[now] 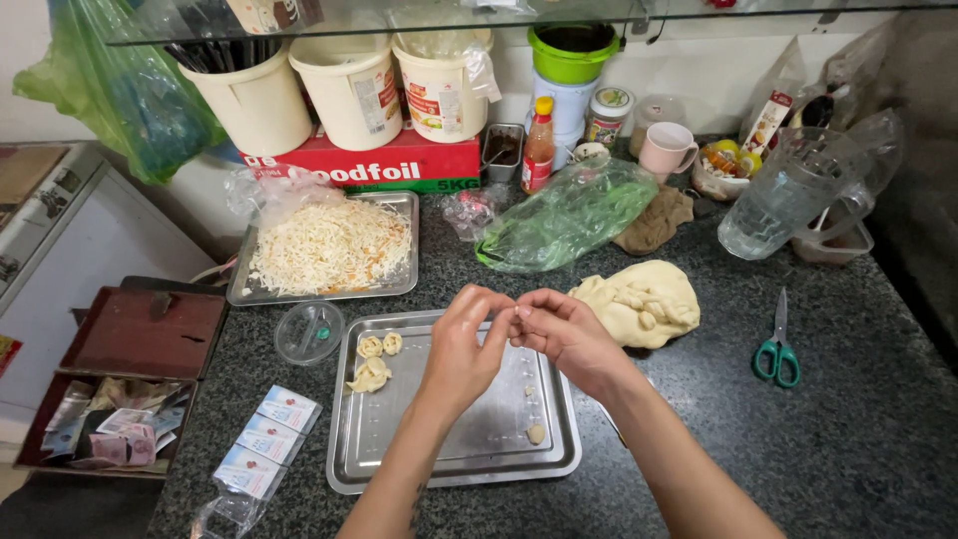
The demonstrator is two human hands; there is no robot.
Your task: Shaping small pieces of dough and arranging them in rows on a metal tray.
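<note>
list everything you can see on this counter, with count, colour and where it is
counter: 1, dark speckled stone, under everything
metal tray: 1, silver, front centre, below the hands
shaped dough pieces: a few, pale yellow, tray's left part
dough lump: 1, pale yellow, right of the tray
tray of shredded food: 1, silver with whitish shreds, back left
plastic lid: 1, clear, left of the front tray
scissors: 1, green handles, right
jug: 1, clear, back right
mug: 1, pink, back
sauce bottle: 1, red, back centre
tubs: 3, cream, back shelf area
plastic bag: 1, green, behind the dough
sachets: 3, white, front left
left hand: fingertips pinched together with the right
right hand: meets the left over the tray
</note>
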